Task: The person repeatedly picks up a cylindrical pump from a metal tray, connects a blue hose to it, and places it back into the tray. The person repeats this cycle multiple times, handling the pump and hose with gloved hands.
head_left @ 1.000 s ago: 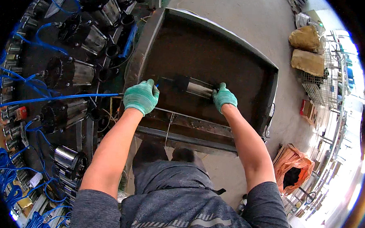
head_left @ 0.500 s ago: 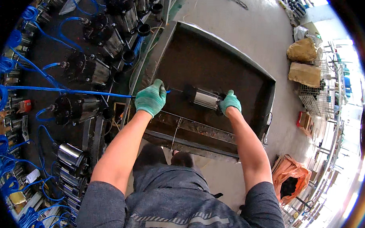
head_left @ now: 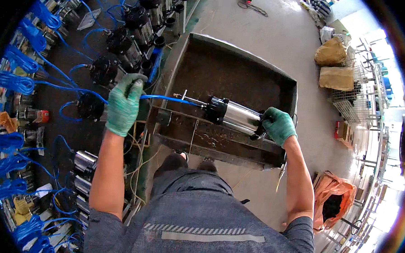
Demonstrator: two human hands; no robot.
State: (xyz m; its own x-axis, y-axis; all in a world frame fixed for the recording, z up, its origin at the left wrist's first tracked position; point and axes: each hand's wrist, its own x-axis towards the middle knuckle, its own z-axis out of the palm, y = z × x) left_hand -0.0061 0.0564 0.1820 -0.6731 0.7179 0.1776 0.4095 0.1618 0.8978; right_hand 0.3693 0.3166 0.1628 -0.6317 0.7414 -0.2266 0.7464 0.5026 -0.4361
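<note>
A submersible pump (head_left: 241, 117), a steel cylinder with a black end cap, lies roughly level over the front part of a dark metal tank. My right hand (head_left: 278, 125), in a green knit glove, is closed round its right end. From the pump's left end a blue cable (head_left: 167, 98) runs left to my gloved left hand (head_left: 123, 106), which pinches it and hides part of it. Past that hand the cable carries on leftward to the crowded bench. Beside the cable, near the cap, sticks out a thin metal rod with a crossbar (head_left: 184, 95).
The tank (head_left: 289, 79) has raised walls and a narrow front trough (head_left: 224, 139). Rows of similar pumps (head_left: 124, 46) and coiled blue cables (head_left: 15, 82) crowd my left. At right are a wire cage (head_left: 348, 105), brown sacks (head_left: 335, 79) and an orange bag (head_left: 333, 182).
My left hand has moved left along with the blue cable. The pump and my right hand have come nearer to me, over the tank's front part, and more of the cable now shows.
</note>
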